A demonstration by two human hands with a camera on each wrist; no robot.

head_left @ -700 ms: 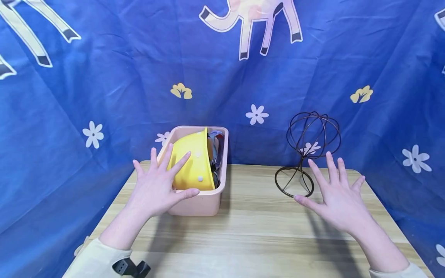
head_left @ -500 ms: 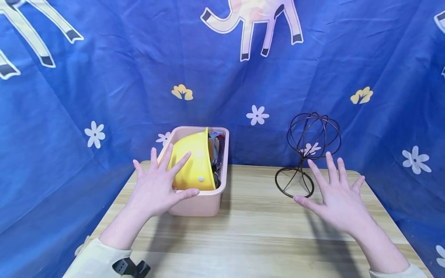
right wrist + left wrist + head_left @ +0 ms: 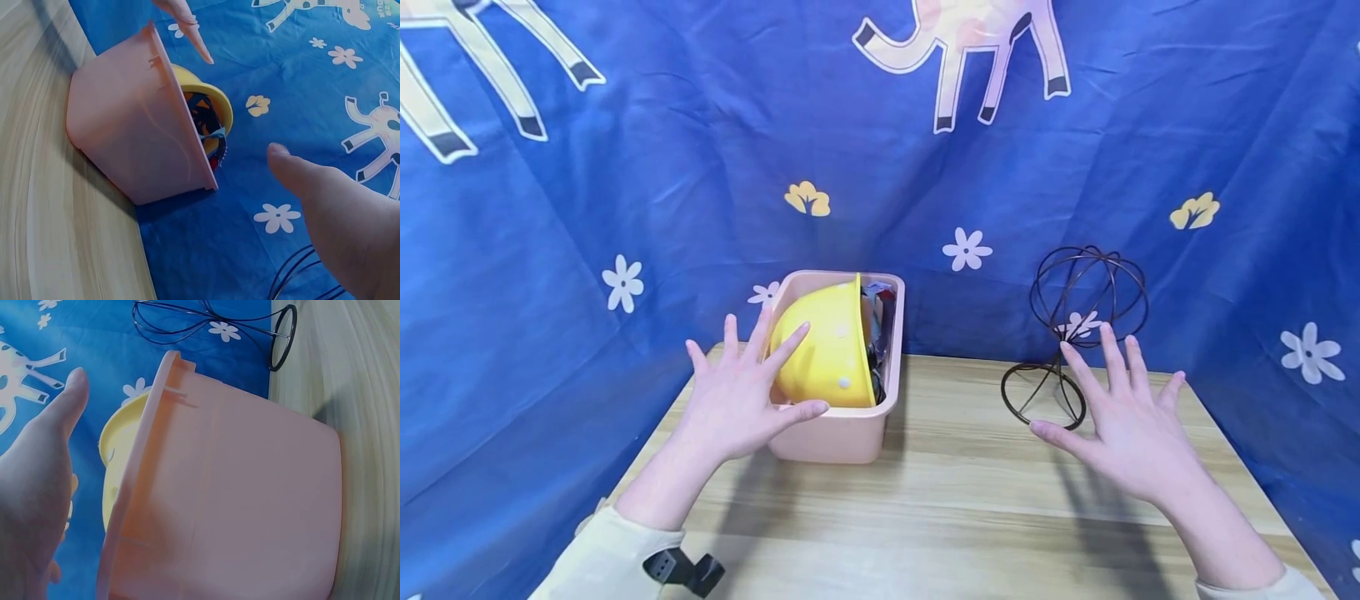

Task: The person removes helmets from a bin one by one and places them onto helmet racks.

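My left hand (image 3: 733,408) hovers with fingers spread over the near left side of a pink plastic bin (image 3: 831,437). A yellow hard hat (image 3: 820,350) lies on its side in that bin, its rim upright. In the right wrist view, dark straps (image 3: 203,115) show inside the hat (image 3: 222,106). My right hand (image 3: 1131,433), fingers also spread, is held in the air in front of a dark wire stand (image 3: 1060,358) with a round cage top and a ring base. Neither hand holds anything.
Other dark items (image 3: 883,317), hard to make out, fill the bin's right side. The bin and stand are on a light wooden table (image 3: 955,500). A blue patterned cloth (image 3: 880,192) hangs behind and at both sides.
The head view has turned slightly left, so bin, stand and cloth sit a little further right in it. Both hands keep nearly the same pose.
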